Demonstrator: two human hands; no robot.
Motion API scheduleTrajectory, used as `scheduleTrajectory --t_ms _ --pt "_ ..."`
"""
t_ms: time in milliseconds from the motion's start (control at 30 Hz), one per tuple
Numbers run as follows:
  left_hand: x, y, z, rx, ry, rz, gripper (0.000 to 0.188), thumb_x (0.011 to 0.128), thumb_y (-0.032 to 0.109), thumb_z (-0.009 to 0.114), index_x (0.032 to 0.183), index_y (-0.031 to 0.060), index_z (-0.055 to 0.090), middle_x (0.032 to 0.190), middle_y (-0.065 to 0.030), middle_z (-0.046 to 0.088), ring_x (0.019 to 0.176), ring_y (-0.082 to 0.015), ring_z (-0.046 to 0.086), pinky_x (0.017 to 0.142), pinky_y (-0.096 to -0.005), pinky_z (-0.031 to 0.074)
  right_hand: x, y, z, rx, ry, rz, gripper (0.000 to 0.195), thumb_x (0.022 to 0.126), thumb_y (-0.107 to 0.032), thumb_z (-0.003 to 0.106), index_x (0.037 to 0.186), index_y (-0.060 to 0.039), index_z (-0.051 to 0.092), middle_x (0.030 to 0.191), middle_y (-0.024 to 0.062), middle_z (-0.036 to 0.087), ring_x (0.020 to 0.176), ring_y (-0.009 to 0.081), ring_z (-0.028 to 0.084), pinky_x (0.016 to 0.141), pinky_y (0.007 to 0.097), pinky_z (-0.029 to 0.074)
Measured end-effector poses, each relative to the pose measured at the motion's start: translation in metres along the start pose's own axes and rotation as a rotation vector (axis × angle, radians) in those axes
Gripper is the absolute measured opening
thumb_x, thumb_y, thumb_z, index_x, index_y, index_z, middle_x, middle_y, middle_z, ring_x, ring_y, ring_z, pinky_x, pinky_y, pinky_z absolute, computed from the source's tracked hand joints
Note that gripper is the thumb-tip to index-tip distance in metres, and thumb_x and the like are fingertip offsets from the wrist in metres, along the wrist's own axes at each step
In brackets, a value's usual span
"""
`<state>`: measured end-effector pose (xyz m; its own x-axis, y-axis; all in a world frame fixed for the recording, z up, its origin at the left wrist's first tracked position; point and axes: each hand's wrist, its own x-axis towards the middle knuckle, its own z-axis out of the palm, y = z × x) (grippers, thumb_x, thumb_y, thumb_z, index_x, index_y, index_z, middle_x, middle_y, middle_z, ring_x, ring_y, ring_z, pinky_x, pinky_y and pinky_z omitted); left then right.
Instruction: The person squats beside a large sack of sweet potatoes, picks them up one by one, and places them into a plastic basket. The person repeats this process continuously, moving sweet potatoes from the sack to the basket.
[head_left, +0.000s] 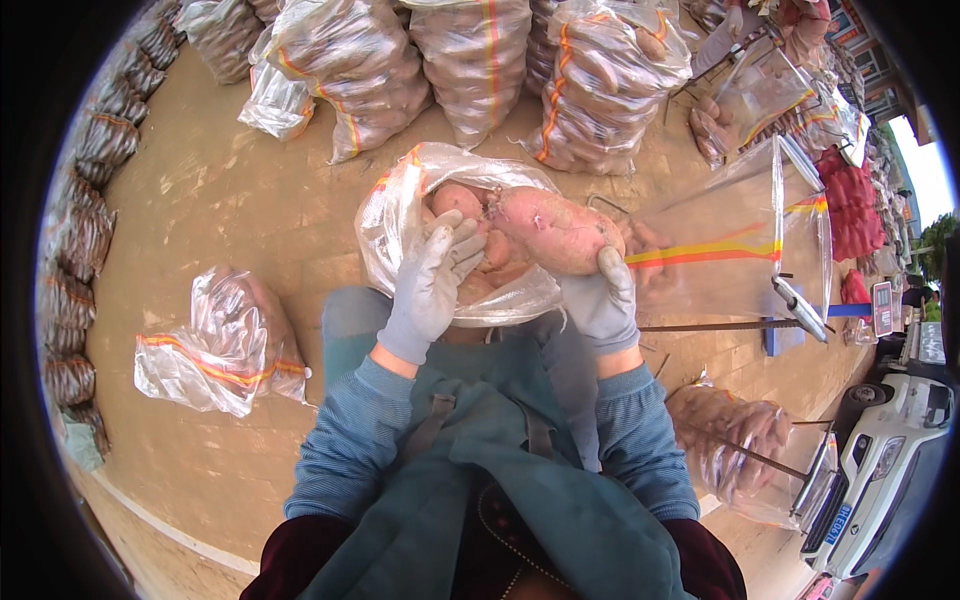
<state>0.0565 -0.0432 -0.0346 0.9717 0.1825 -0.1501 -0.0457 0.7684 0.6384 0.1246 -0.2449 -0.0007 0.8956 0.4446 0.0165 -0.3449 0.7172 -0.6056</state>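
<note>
A large pink sweet potato (559, 229) is held at its right end by my right hand (604, 300), gloved in grey, with the thumb on top. Beneath it stands an unclosed clear plastic sack (397, 217) with several smaller sweet potatoes (457, 201) inside. My left hand (439, 274), also in a grey glove, hovers over the sack's left side, fingers apart and holding nothing. To the right, another clear sack (712, 232) with a yellow and orange stripe is stretched on a metal frame (799, 307), sweet potatoes at its far end.
Full striped sacks (480, 67) stand ahead. A partly filled sack (247, 337) lies on the paved floor (180, 225) at left. Rows of sacks line the left edge. At right are a framed sack (735, 442), a rebar rod (712, 326), a blue scale (784, 330), a white vehicle (885, 457) and a person (727, 41).
</note>
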Motion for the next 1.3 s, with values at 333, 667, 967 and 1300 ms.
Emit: scheduleTrajectory --t_ms 333,667,967,1300 --pt "-0.020 -0.001 0.053 0.048 -0.110 0.016 0.062 0.088 0.006 0.062 0.142 0.0066 0.032 0.133 -0.0073 0.047 0.123 -0.0190 0.049 0.104 -0.0341 0.042 -0.027 0.043 0.030 -0.178 -0.050 -0.056 0.066 0.086 -0.014 0.065 0.141 0.0007 0.031 0.135 0.0126 0.045 0.125 0.0216 0.046 0.107 0.0356 0.036" --pt "-0.026 0.027 -0.016 -0.244 0.029 -0.071 0.059 0.093 0.042 0.054 0.139 0.0058 0.042 0.129 -0.0179 0.055 0.114 -0.0341 0.057 0.101 -0.0488 0.046 -0.061 0.066 0.048 -0.374 0.002 0.191 0.048 0.093 -0.006 0.059 0.136 0.0031 0.040 0.124 0.0088 0.055 0.108 0.0147 0.056 0.091 0.0270 0.047" --pt "-0.018 0.029 0.008 -0.290 -0.045 -0.289 0.070 0.092 0.044 0.054 0.146 0.0070 0.031 0.142 -0.0215 0.043 0.116 -0.0413 0.055 0.100 -0.0547 0.045 -0.023 0.013 -0.016 -0.615 0.300 -0.082 0.031 0.095 -0.013 0.057 0.122 0.0014 0.054 0.114 0.0095 0.061 0.103 0.0163 0.059 0.087 0.0279 0.047" --pt "0.002 0.017 -0.040 -0.041 -0.011 -0.366 0.068 0.092 0.043 0.056 0.143 0.0044 0.034 0.136 -0.0207 0.048 0.116 -0.0416 0.054 0.100 -0.0524 0.046 -0.033 0.040 -0.039 -1.819 -0.177 -0.489 0.041 0.080 -0.028 0.070 0.113 -0.0044 0.063 0.109 0.0121 0.064 0.117 0.0346 0.052 0.100 0.0483 0.037"
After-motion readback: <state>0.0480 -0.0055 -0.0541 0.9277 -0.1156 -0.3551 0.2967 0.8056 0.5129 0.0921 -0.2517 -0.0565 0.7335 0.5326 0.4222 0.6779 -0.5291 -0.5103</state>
